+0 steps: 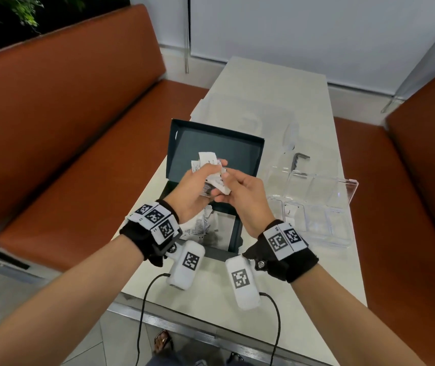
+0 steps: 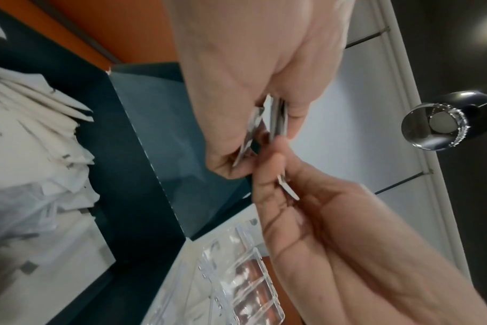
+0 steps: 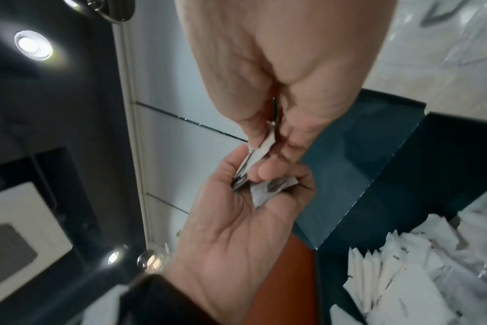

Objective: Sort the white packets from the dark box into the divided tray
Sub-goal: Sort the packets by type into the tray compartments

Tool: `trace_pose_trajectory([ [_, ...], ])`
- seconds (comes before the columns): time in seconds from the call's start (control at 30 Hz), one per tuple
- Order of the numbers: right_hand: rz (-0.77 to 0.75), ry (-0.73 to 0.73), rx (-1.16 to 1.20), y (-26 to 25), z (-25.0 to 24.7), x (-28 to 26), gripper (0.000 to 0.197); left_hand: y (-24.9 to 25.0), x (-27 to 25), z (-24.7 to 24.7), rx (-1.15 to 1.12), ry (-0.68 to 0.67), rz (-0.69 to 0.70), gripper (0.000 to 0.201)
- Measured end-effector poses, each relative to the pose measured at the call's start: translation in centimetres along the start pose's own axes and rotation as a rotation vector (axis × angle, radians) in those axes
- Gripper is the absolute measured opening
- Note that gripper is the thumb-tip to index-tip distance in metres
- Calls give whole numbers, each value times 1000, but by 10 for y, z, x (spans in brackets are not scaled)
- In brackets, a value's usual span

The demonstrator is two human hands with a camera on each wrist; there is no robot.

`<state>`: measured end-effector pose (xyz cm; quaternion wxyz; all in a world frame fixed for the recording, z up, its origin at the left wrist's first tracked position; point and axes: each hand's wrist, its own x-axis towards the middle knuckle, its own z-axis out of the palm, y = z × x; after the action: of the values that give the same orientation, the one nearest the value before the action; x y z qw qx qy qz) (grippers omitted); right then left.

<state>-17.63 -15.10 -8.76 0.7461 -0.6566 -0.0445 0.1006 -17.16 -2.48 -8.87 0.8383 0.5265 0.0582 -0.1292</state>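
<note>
My left hand (image 1: 193, 190) clutching a fan of flat papery white packets (image 1: 207, 161) above the matte dark box (image 1: 217, 151), my right hand (image 1: 240, 196) fingers pinching one creased packet (image 1: 220, 184), clear rigid divided tray (image 1: 316, 207) right of the box

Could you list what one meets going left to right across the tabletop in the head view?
Dark box → hex key → divided tray.

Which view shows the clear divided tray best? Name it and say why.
The head view: the whole clear divided tray lies on the table, right of the dark box, compartments visible. The left wrist view catches only a blurred corner. In the right wrist view I cannot make it out.
</note>
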Motion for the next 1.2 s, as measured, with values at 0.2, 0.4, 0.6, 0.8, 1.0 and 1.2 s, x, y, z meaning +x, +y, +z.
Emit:
trace_pose_trajectory([
  [0.2, -145, 8, -577, -7, -29, 1, 28, -7, 2, 12, -94, -1, -73, 31],
  [0.4, -116, 41, -642, -35, -65, 16, 26, -11, 3, 28, 124, -148, -105, 26],
  [0.6, -126, -3, -587, -57, -108, 17, 7, -14, 14, 61, 288, -162, -47, 29],
  [0.8, -140, 220, -658, -55, -175, 18, 6, -22, 26, 74, 245, -104, -67, 25],
  [1.0, -86, 155, -1011, -2, -199, 18, 4, -31, 32, 80, 253, -43, -79, 24],
  [1.2, -105, 116, -1219, 30, -197, 27, 13, -33, 38, 81, 248, -25, -86, 25],
])
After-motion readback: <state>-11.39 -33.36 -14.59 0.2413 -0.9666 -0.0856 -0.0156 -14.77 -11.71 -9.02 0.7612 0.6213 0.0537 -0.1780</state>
